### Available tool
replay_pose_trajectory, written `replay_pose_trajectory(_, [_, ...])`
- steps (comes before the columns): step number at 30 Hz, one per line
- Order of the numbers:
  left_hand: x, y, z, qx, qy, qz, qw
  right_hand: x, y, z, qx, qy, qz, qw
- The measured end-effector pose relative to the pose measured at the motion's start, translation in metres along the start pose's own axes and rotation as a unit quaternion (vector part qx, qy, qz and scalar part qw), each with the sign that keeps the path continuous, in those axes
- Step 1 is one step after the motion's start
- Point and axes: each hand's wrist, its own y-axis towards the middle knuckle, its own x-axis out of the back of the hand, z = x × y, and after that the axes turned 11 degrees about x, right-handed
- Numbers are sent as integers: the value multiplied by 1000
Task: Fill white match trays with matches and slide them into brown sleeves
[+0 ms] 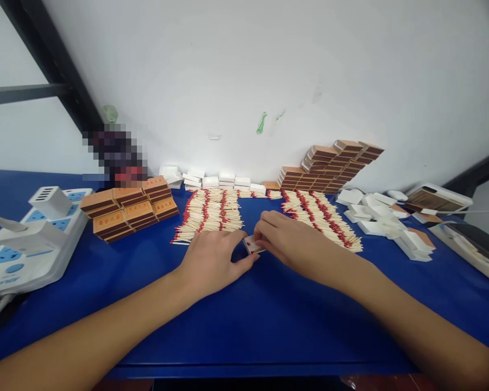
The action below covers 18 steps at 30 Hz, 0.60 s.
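Both my hands meet at the middle of the blue table around a small white matchbox tray with red-tipped matches in it. My left hand grips the tray's left end, fingers curled. My right hand closes over its right end, fingers pressed together. Just beyond my left hand lies a pile of loose matches. A second match pile runs diagonally behind my right hand.
Brown matchbox sleeves are stacked at the left and a taller stack leans on the wall. White inner trays line the back and lie scattered at the right. A white power strip sits far left, a phone far right.
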Motion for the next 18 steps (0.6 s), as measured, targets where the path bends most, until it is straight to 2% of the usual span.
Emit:
replay_pose_trajectory(2, [4,4,5,-17,7,-16,1000,1,4,-4,-1,21,-15,1000])
replay_pose_trajectory(5, [17,16,19,-50,14,-49,997,3,9,-9,-28,61,-118,991])
replay_pose_trajectory(7, [29,26,29,-32,9,-99,994,0,13,-5,-49,72,-188,978])
replay_pose_trajectory(8, [35,31,35,-19,9,-121,992,-4,16,-1,-51,79,-201,975])
replay_pose_trajectory(9, [41,35,39,-6,9,-141,990,-9,19,4,-46,92,-195,975])
replay_pose_trajectory(12, [50,42,49,13,12,-173,985,-26,31,21,-15,126,-114,985])
replay_pose_trajectory(15, [49,43,52,14,29,-180,983,-38,42,29,-21,130,-54,990])
replay_pose_trajectory(18, [42,41,52,9,60,-177,982,-41,45,26,-35,148,-36,988])
